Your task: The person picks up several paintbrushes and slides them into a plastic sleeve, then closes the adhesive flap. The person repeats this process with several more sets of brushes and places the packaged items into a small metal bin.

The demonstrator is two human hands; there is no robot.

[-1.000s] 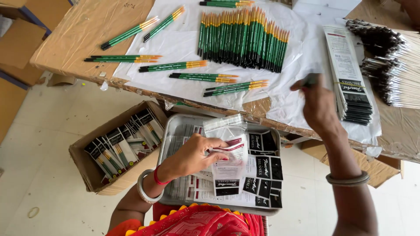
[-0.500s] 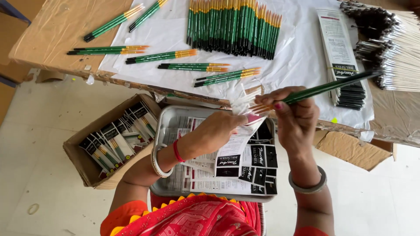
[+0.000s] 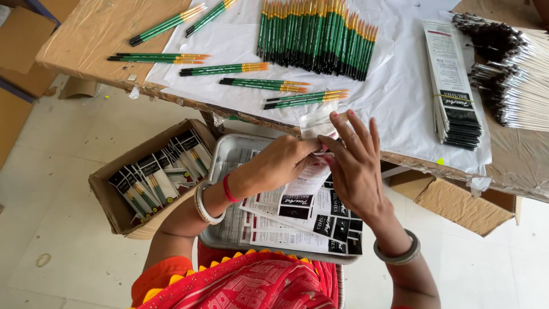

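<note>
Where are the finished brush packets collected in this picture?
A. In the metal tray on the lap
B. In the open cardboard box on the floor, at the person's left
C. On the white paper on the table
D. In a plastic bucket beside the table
B: the cardboard box on the floor at the person's left holds packets with brushes inside, while the metal tray holds only flat printed cards.

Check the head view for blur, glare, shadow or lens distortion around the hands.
Head view: even, soft light, no hard shadows; left hand and right hand sharp, no motion blur; mild sheen on the clear sleeve; table edge looks slightly bowed, as from a wide lens.
</note>
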